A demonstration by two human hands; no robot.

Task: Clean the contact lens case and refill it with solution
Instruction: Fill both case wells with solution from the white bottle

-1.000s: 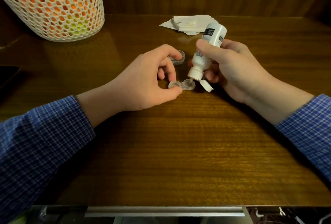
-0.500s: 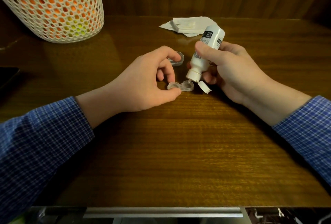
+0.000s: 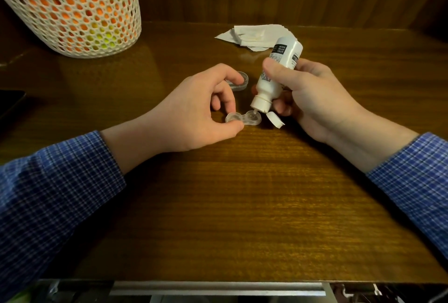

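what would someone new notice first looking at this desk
Mid-desk, the right hand tips a white solution bottle nozzle-down over the right well of a clear lens case, which the left hand pinches at its left end. At the back left stands a tall white mesh basket glowing orange and yellow, and a crumpled tissue lies behind the bottle.

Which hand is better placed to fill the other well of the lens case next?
Right. The right hand holds the tipped bottle over the case; the left hand steadies it.
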